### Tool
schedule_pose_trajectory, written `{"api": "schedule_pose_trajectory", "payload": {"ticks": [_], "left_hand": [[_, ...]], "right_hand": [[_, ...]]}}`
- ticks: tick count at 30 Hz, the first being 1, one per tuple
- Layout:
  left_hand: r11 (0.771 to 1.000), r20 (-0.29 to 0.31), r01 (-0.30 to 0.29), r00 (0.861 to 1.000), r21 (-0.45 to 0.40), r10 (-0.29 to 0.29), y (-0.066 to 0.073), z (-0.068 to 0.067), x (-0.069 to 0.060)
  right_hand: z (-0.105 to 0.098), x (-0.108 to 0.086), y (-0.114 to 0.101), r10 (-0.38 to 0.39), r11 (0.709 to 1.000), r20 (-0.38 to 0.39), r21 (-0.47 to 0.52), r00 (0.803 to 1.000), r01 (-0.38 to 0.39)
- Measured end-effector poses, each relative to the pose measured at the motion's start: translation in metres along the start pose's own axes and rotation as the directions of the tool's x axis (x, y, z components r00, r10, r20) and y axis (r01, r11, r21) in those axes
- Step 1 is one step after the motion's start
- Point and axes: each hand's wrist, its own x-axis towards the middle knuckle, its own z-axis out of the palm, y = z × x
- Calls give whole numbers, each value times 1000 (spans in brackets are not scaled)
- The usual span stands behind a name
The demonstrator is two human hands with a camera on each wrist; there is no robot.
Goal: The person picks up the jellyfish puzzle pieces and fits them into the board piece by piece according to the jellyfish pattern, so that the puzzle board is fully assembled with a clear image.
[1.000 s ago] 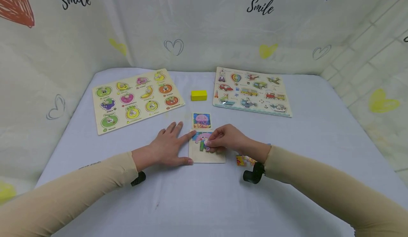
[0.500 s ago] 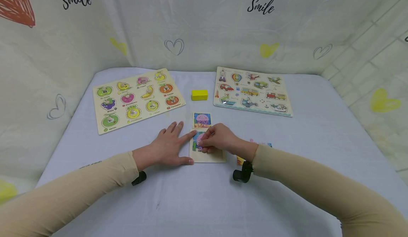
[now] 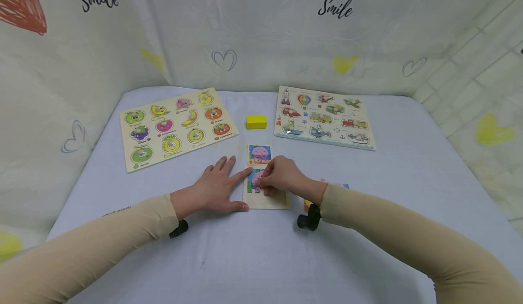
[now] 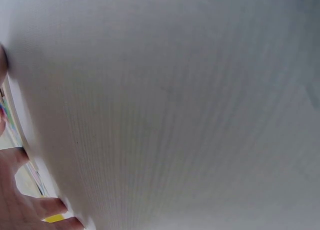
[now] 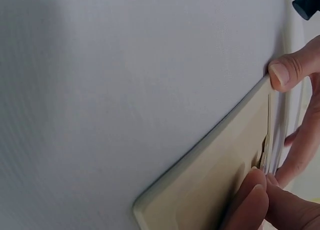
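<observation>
A small wooden jigsaw board (image 3: 267, 201) lies flat in front of me, its upper part filled with blue and pink pieces and its lower part bare wood. My left hand (image 3: 214, 188) is spread on the table at the board's left edge, its index finger and thumb touching that side. With thumb and fingertips, my right hand (image 3: 283, 176) pinches a jigsaw piece (image 3: 256, 187), partly covered by the fingers, down against the board. In the right wrist view, those fingertips sit low over the board's surface (image 5: 200, 170). Behind it lies a pink jellyfish picture card (image 3: 259, 154).
Loose colourful pieces (image 3: 307, 205) lie under and beside my right forearm, partly hidden. A yellow block (image 3: 256, 122) stands farther back. A fruit puzzle board (image 3: 180, 127) is at back left, a vehicle puzzle board (image 3: 324, 120) at back right.
My right hand has shifted slightly left with the jigsaw piece, which now lies in line with the pieces above it. The left hand has stayed in place.
</observation>
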Motion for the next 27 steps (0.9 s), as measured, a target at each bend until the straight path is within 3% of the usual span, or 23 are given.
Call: {"api": "schedule_pose_trajectory", "payload": {"ticks": [9,27], "left_hand": [[1000,-2,-4,1000,-2,4,-1,1,1],[1000,-9,-4,1000,3,4,0,2,1]], "right_hand": [[-1,1,1,-3,1000,38,6,999,3],[-2,2,0,-7,999,45,-38,999,9]]}}
